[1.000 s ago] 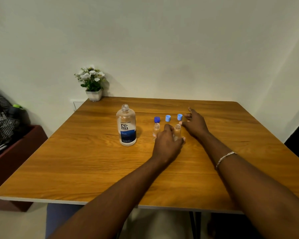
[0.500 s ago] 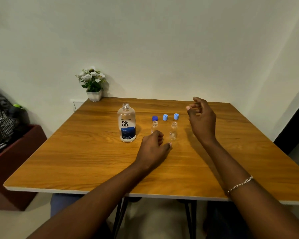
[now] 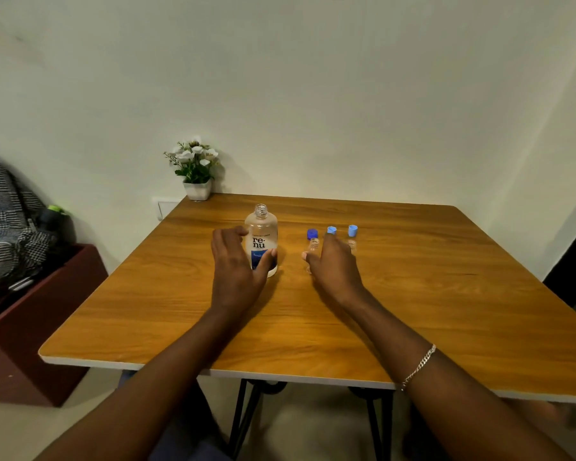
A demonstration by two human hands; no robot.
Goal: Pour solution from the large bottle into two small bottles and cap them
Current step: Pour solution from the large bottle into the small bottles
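- Nearest, both forearms reach out over the wooden bench (image 3: 167, 321); a silver chain bracelet (image 3: 418, 367) sits on the right wrist.
- The left hand (image 3: 236, 264) is at the large bottle (image 3: 261, 226), fingers (image 3: 228, 237) apart. The thumb crosses the front of the blue label and the other fingers are by the bottle's left side. I cannot tell whether it grips the bottle.
- The large bottle is clear, marked "renu", upright and uncapped, left of the bench's middle.
- The right hand (image 3: 335, 266) is low over the two small bottles, its fingers loose, slightly apart and holding nothing.
- The left small bottle (image 3: 314, 243) stands open just beside the thumb; the right small bottle (image 3: 352, 245) shows past the hand's far edge.
- Just behind them, three caps stand in a row: a dark blue cap (image 3: 312, 233), a light blue cap (image 3: 331, 230) and another light blue cap (image 3: 352, 230).
- In the far left corner, by the wall, stands a white pot of white flowers (image 3: 197, 174).
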